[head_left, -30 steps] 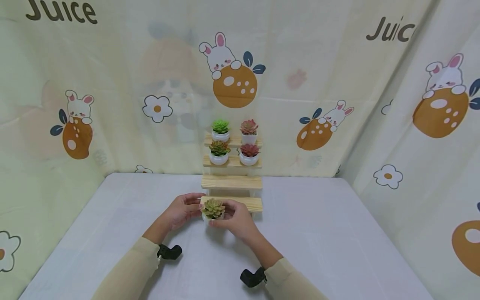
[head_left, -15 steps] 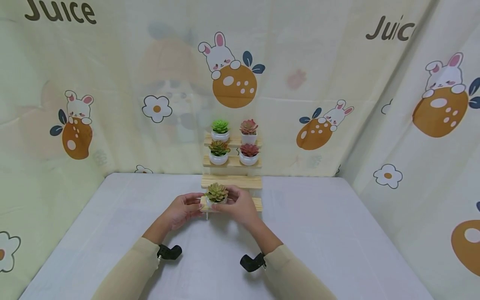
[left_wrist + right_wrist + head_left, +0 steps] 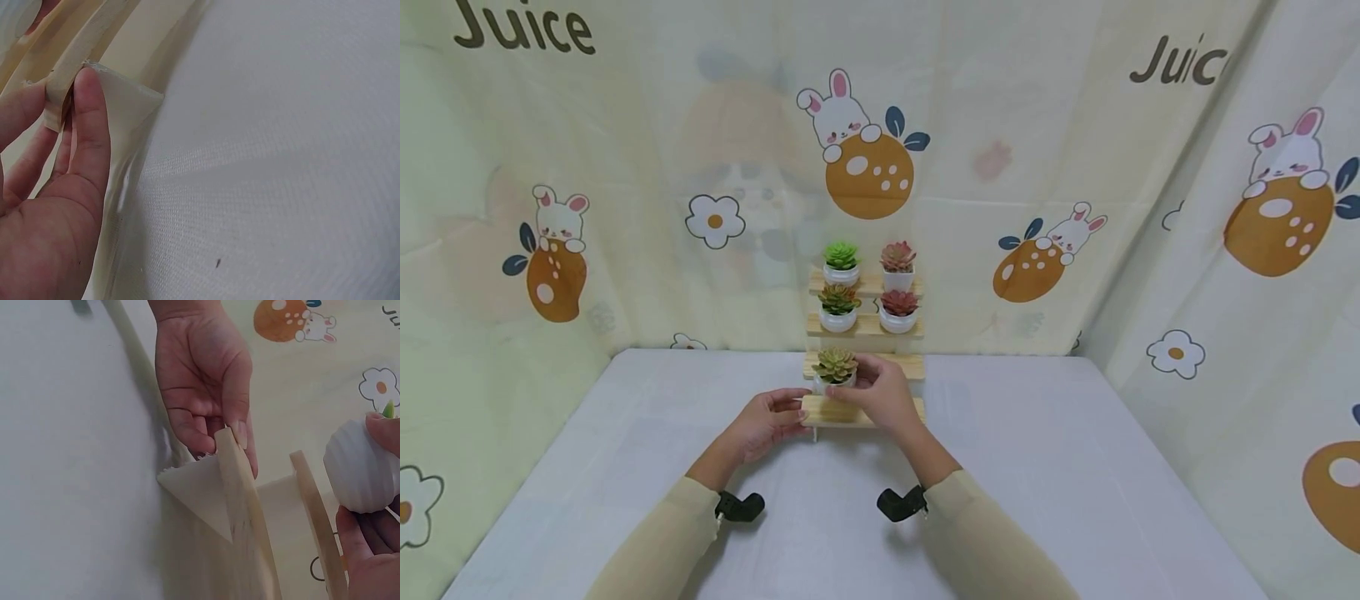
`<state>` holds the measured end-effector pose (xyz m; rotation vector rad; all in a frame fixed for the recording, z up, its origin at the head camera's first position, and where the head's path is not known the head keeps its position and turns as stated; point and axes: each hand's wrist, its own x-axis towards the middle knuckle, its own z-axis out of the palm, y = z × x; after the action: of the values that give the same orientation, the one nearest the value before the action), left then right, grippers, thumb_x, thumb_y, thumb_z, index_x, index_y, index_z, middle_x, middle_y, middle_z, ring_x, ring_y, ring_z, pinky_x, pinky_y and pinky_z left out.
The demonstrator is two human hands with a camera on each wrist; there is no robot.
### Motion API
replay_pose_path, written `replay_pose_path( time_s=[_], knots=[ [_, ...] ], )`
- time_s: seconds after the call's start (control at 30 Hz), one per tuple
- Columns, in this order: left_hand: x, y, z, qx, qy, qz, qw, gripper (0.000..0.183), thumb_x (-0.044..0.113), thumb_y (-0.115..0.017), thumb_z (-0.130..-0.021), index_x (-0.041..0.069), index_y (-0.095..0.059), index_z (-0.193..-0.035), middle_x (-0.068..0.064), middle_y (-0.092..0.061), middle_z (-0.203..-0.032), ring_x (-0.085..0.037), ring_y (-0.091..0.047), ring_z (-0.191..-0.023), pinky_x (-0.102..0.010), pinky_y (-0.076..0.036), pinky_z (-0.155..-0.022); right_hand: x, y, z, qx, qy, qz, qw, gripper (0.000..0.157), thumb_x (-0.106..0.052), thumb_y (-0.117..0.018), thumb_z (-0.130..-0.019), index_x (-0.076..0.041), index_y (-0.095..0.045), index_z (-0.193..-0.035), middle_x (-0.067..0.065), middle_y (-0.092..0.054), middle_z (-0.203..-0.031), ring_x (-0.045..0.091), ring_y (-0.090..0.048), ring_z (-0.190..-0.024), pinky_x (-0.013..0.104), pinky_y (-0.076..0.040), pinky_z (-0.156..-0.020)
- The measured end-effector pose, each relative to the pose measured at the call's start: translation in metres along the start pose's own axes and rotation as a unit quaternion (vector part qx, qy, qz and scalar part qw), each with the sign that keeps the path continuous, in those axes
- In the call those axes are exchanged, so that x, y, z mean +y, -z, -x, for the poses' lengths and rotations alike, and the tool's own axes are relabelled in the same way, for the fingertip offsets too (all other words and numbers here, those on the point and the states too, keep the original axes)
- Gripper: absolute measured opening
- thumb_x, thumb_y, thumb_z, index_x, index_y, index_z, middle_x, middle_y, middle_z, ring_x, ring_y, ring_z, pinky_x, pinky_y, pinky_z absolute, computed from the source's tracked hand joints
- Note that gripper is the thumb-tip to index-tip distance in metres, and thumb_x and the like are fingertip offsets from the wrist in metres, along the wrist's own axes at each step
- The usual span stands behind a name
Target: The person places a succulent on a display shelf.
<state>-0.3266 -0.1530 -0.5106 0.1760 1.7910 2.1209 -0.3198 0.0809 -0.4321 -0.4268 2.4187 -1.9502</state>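
Note:
A small potted succulent (image 3: 835, 365) with yellow-green leaves is in my right hand (image 3: 886, 398), whose thumb and fingers grip its white ribbed pot (image 3: 359, 465). In the head view the plant overlaps the second-lowest plank of a stepped wooden plant stand (image 3: 868, 412). The right wrist view has the pot upright, apart from the planks. My left hand (image 3: 763, 427) pinches the left end of the lowest plank (image 3: 65, 84) between thumb and fingers. A white side support (image 3: 197, 490) shows beneath that plank.
The upper two planks bear a bright green succulent (image 3: 841, 255), a pink one (image 3: 898, 257), a green-orange one (image 3: 838, 300) and a dark red one (image 3: 898, 302). A white-covered table (image 3: 1037, 467) lies beneath, with printed curtains (image 3: 715, 283) behind and at both sides.
My right hand has carried the potted succulent up and back, from in front of the lowest plank to the second-lowest one. The left hand keeps its hold on the stand.

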Motion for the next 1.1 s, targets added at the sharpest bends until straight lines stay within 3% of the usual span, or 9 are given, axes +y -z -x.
replay_pose_path(
  time_s=[0.2,0.43,0.67,1.1],
  knots=[
    [-0.001,0.000,0.000,0.000,-0.002,-0.005,1.0000,0.054,-0.003,-0.059,-0.100,-0.008,-0.040,-0.151,-0.010,-0.064,-0.121,-0.016,-0.070,-0.102,-0.031,-0.063,-0.090,-0.002,0.001,-0.008,0.020,-0.004,-0.014,1.000,0.061,-0.020,-0.092,-0.077,-0.007,-0.065,-0.131,0.012,-0.071,-0.127,0.023,-0.069,-0.117,0.036,-0.060,-0.100],
    [0.001,-0.002,0.000,0.008,-0.001,-0.007,0.9999,0.053,-0.003,-0.059,-0.100,-0.007,-0.042,-0.150,-0.011,-0.063,-0.122,-0.017,-0.069,-0.103,-0.033,-0.064,-0.091,0.002,0.004,-0.020,0.035,-0.008,0.010,0.999,0.064,-0.024,-0.092,-0.076,-0.008,-0.066,-0.132,0.010,-0.071,-0.128,0.022,-0.068,-0.117,0.038,-0.059,-0.102],
    [0.001,-0.003,0.000,0.012,0.005,-0.001,0.9999,0.053,-0.005,-0.059,-0.100,-0.006,-0.043,-0.150,-0.010,-0.063,-0.122,-0.018,-0.069,-0.103,-0.033,-0.064,-0.090,0.002,0.005,-0.025,0.032,-0.005,0.010,0.999,0.062,-0.020,-0.091,-0.079,-0.005,-0.065,-0.133,0.015,-0.071,-0.128,0.025,-0.070,-0.114,0.036,-0.061,-0.097],
    [0.002,-0.003,0.002,0.018,0.011,0.000,0.9998,0.052,-0.004,-0.058,-0.100,-0.006,-0.043,-0.150,-0.010,-0.062,-0.120,-0.017,-0.069,-0.103,-0.034,-0.064,-0.091,0.007,0.003,-0.034,0.019,-0.005,0.050,0.999,0.058,-0.026,-0.090,-0.079,-0.009,-0.068,-0.131,0.010,-0.073,-0.125,0.021,-0.072,-0.111,0.035,-0.063,-0.093]
  ],
)
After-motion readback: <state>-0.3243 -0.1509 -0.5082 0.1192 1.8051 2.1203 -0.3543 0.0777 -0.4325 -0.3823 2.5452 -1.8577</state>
